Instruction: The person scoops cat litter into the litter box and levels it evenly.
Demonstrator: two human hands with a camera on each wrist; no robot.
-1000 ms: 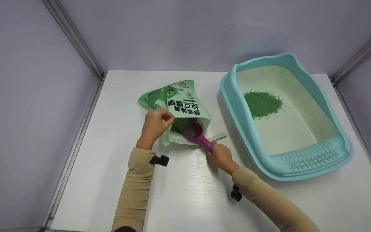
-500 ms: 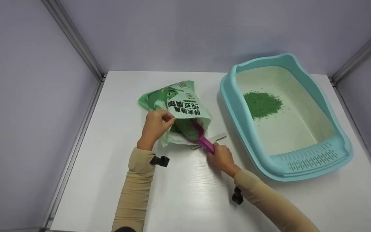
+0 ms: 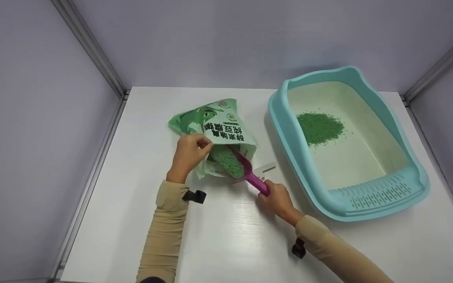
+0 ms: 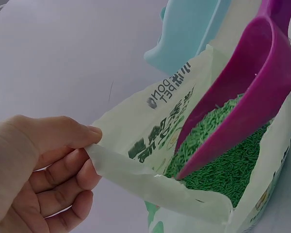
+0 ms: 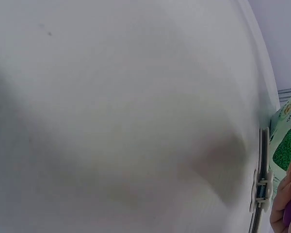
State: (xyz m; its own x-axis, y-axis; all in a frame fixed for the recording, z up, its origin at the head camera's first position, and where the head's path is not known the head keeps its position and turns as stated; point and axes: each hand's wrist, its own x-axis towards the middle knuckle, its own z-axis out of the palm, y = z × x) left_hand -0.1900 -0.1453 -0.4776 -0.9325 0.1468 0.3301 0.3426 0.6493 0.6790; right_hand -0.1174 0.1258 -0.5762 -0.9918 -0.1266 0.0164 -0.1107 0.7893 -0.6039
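Gripping one scoop [image 3: 257, 183]: right fingers [image 3: 271, 194]. Pinching one bag [image 3: 228, 120]: left fingers [image 4: 62, 196].

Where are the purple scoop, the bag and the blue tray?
Purple scoop [image 4: 261, 104]: left wrist view, side wall.
Bag [image 3: 228, 126]: head view, printed face.
Blue tray [image 3: 304, 169]: head view, left rim.

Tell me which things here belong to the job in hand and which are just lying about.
In the job:
bag, its rim pinched by the left hand
scoop of green pellets, in the right hand
tub, probably, holding similar pellets

Lying about:
clip on the table
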